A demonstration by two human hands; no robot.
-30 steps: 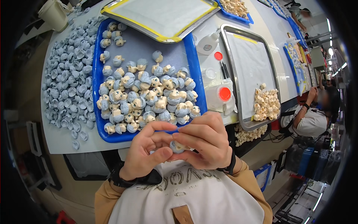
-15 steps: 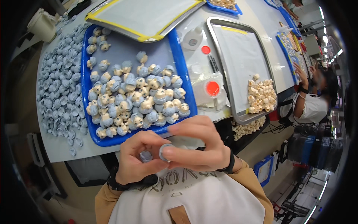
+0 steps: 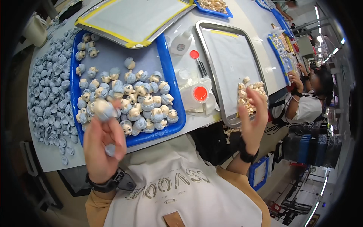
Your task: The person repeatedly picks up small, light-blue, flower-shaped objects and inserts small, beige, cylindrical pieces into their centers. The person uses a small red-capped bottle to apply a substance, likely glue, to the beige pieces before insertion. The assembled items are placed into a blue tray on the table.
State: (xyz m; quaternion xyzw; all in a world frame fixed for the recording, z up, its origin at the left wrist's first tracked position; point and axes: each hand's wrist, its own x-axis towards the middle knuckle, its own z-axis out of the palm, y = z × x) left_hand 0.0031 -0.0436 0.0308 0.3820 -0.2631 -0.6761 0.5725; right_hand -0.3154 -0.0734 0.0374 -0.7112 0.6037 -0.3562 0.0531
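My left hand (image 3: 99, 149) pinches a small doll head (image 3: 103, 109) with blue hair, blurred by motion, above the near left of the blue tray (image 3: 171, 75). A loose blue hair shell (image 3: 110, 150) is tucked in the same hand, by the lower fingers. Many finished-looking heads (image 3: 148, 101) with faces and blue hair fill the tray's near half. At the right, my right hand (image 3: 252, 128) hovers with fingers apart over the near end of a steel tray (image 3: 209, 62), beside cream-coloured hollow head pieces (image 3: 261, 89). Its fingers hide part of that heap.
A wide heap of blue hair shells (image 3: 49, 90) covers the table's left side. Between the trays stand a white bottle (image 3: 181, 42), a red-topped jar (image 3: 200, 93) and pens (image 3: 202, 68). A yellow-taped tray (image 3: 132, 19) overlaps the blue tray's far end. Another person (image 3: 308, 102) works at the right.
My hands have parted from in front of my chest. The left has gone left with the doll head over the blue tray; the right has reached to the cream pieces and opened.
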